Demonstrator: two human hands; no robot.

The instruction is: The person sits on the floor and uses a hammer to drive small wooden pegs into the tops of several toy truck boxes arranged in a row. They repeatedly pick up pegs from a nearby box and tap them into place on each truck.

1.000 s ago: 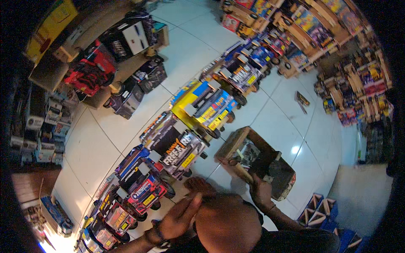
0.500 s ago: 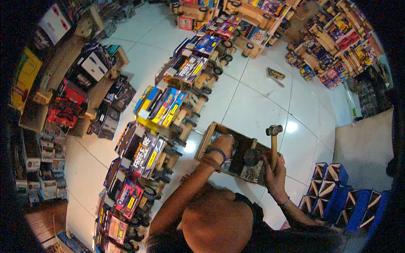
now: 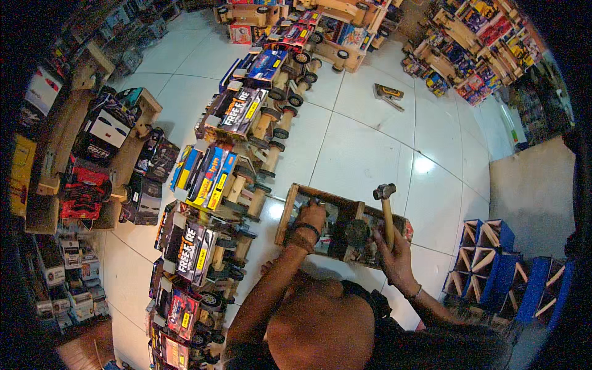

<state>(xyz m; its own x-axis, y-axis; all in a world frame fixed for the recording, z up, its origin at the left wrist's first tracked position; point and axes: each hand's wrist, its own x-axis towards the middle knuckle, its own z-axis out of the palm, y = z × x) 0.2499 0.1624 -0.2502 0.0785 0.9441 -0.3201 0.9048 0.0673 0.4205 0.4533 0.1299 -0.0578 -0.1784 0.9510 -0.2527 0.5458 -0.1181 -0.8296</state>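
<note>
An open wooden box (image 3: 286,216) with compartments rests on the tiled floor in front of me. Into its left part reaches my left hand (image 3: 311,217), a dark band and a bracelet at the wrist. Its fingertips are hidden inside, so I cannot tell what they touch or hold. At the box's right end, my right hand (image 3: 394,256) is closed around the wooden handle of a hammer (image 3: 387,216), held upright with the metal head on top. Between the hands, a dark round object (image 3: 357,233) sits by the box's divider; its kind is unclear.
A long row of toy trucks (image 3: 206,176) with wooden wheels runs along my left. More toy vehicles (image 3: 86,185) stand further left, others (image 3: 481,43) are stacked far right. A flat tool with a dark and yellow top (image 3: 388,94) lies ahead. Blue-sided wooden frames (image 3: 487,259) are piled at right.
The view has shifted slightly, moving the whole scene in the picture. My left hand stays in the box, its fingers a little further in view; my right hand still holds the hammer upright.
</note>
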